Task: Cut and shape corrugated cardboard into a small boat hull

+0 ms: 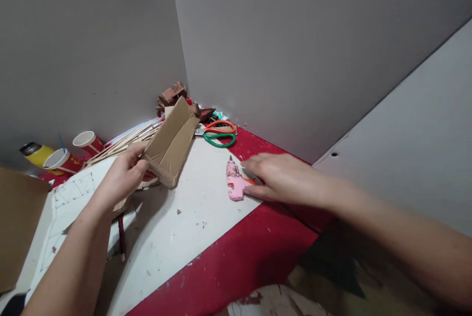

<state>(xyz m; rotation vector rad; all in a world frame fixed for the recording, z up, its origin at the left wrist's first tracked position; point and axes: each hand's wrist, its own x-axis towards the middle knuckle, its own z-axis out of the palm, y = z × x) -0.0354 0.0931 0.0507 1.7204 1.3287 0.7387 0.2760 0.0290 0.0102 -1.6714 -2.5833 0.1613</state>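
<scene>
My left hand (127, 173) is closed on the near left end of a folded brown cardboard piece (171, 141), which tilts up above the white sheet. On the right, my right hand (283, 178) is at the handle of a pink glue gun (235, 183), its fingers and thumb apart on either side of the orange trigger. The glue gun lies on the white sheet, nozzle pointing away from me. I cannot tell how firmly the fingers touch it. Scissors (219, 134) with one orange and one green handle lie beyond the gun.
Thin wooden sticks (125, 141) lie behind my left hand. Two red paper cups (64, 161) and a yellow bottle (39, 155) stand far left, near a drawn paper (73, 190). A red-and-black pencil (121, 237) lies under my left forearm. Grey walls (258, 50) close in the corner.
</scene>
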